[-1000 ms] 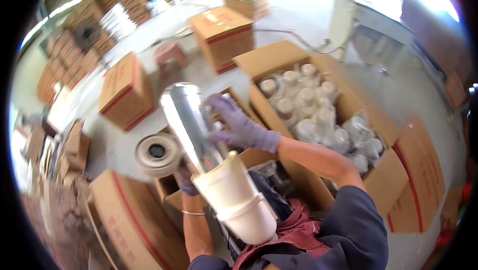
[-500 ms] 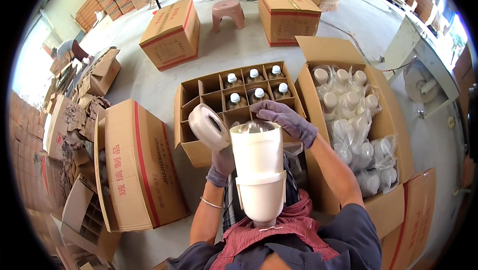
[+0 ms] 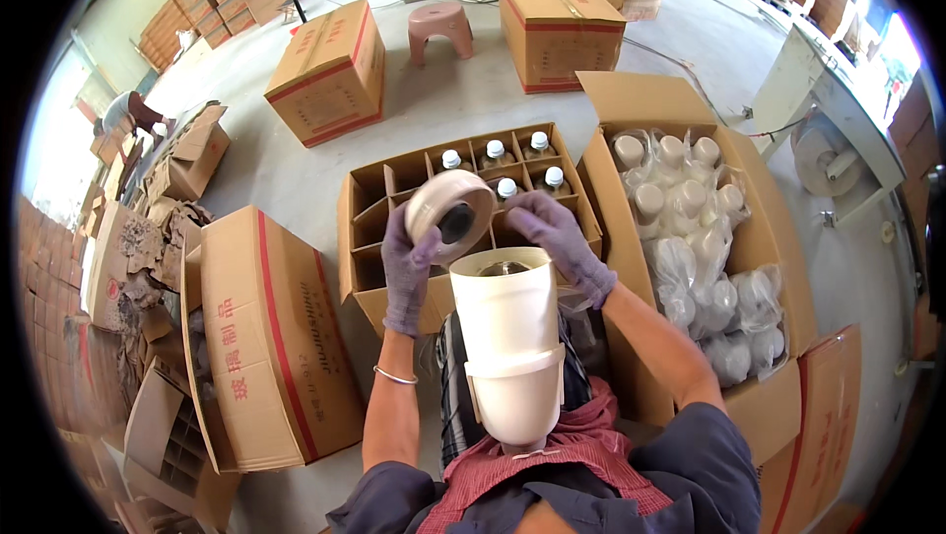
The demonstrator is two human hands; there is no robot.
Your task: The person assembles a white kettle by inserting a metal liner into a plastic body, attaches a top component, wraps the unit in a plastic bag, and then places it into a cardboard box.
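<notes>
My gloved left hand (image 3: 404, 273) grips a round white lid (image 3: 475, 201) with a black centre, tilted above the divided carton. A tall white canister (image 3: 505, 317) rests at my lap, its mouth uncovered; something clear and shiny (image 3: 506, 268) sits inside it. Just right of the canister's mouth, my gloved right hand (image 3: 567, 243) has its fingers stretched forward over the carton, with nothing visible in them. Ahead, the divided carton (image 3: 370, 300) holds several clear bottles with white caps (image 3: 539, 141) in its far and right cells. The raised lid covers part of the cells.
At right, an open carton (image 3: 631, 337) holds several white canisters (image 3: 690, 201) in clear plastic bags. A carton (image 3: 276, 337) lies at left. Farther off are two taped cartons (image 3: 330, 71) (image 3: 562, 36), a pink stool (image 3: 440, 30), and a bent-over person (image 3: 133, 115) at far left.
My left hand has lifted the lid up and rightward, turning its black-centred side into view. My right hand has moved slightly right, back from the canister's mouth.
</notes>
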